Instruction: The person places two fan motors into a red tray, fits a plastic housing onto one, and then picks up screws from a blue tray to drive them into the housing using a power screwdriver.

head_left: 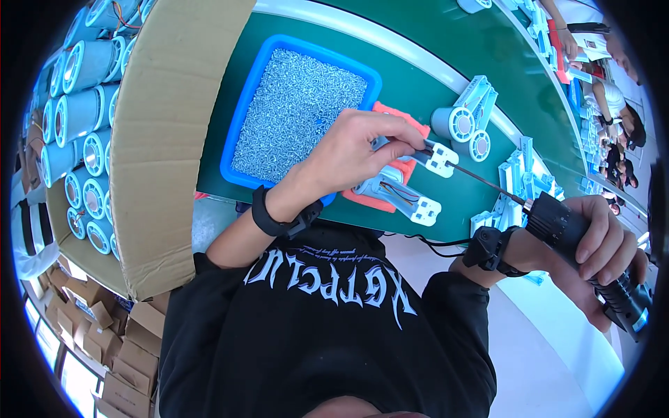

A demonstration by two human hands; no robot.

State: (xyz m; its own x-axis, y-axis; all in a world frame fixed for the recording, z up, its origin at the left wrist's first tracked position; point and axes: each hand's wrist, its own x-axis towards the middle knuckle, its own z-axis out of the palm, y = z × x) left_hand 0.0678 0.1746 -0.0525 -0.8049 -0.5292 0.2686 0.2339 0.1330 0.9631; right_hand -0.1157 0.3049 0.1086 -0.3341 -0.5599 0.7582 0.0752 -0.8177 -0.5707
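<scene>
My right hand [605, 240] is wrapped around a black electric screwdriver [557, 221]. Its long thin bit slants left, and the tip meets the white end plate of a pale plastic housing [440, 160]. Over that housing, my left hand [362, 146] is closed, thumb and forefinger pinched beside the plate; the fingers hide most of the piece. Just below lies a second pale-blue housing [397, 191] with coloured wires inside and a white end plate. An orange-red holder [369, 200] sits under both. Left of my hand, a blue tray [233, 150] is full of small silvery screws [300, 104].
A tall cardboard box [171, 139] with stacked grey-white cylinders [87, 66] stands at left. Beyond the holder are two cylinders [461, 124] and several pale plastic parts [512, 184] on the green table [411, 76]. A black cable [435, 244] runs by my right wrist. People [613, 111] work at far right.
</scene>
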